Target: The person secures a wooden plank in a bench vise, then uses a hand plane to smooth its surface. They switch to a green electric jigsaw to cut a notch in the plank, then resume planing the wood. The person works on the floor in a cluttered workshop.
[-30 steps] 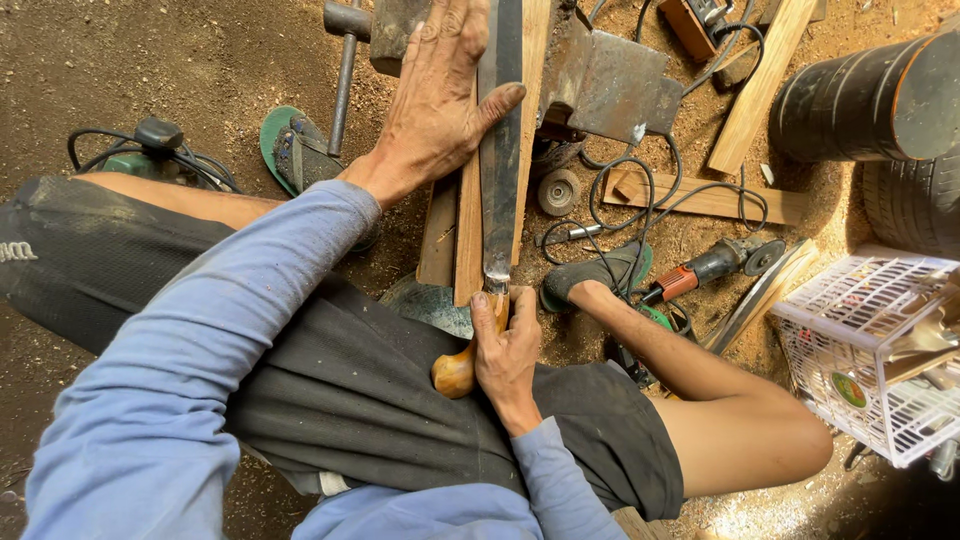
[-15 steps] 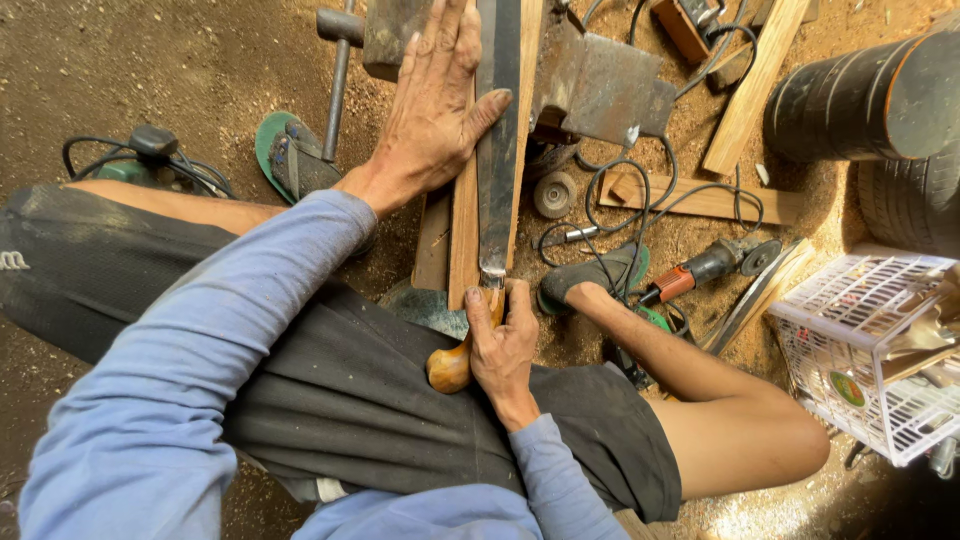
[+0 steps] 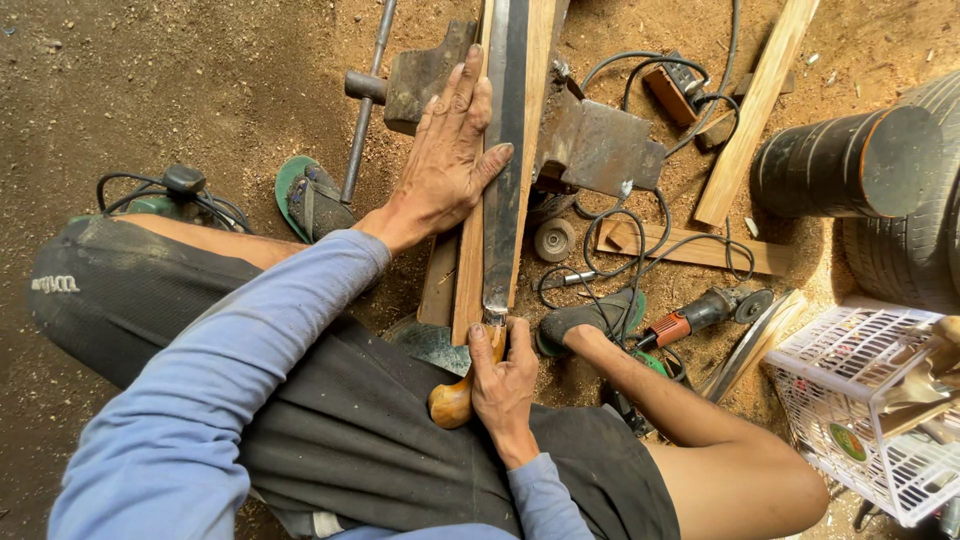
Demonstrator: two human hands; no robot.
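On the sandy ground (image 3: 180, 80), a person sits with bare legs spread apart, wearing dark shorts (image 3: 330, 440) and a blue long-sleeved top. At the far right lies a big black tyre (image 3: 900, 240), and a black roll (image 3: 835, 165) rests against it. Below them stands a white plastic basket (image 3: 850, 400).

In the middle, a long wooden plank (image 3: 470, 280) runs away from the person, between the legs. A long, flat, dark metal blade (image 3: 505, 150) lies on top of the plank, pointing away. The left hand (image 3: 445, 160) is open and flat. Its fingers are spread and press down on the blade and the plank. The right hand (image 3: 503, 375) is closed tight around the wooden handle (image 3: 455, 400) at the near end of the blade, just above the lap. The round, pale end of the handle sticks out to the left of the fist.

Beside the blade sit heavy grey metal blocks (image 3: 595, 150). A thin metal rod (image 3: 365, 110) lies on the left, near a green sandal (image 3: 310, 200). Another wooden slat (image 3: 755, 100) leans across the top right. Black cables (image 3: 640, 220) curl over the dirt. A small grinder with an orange body (image 3: 700, 312) lies near the right foot (image 3: 585, 318). A little round disc (image 3: 553, 240) rests just right of the plank.
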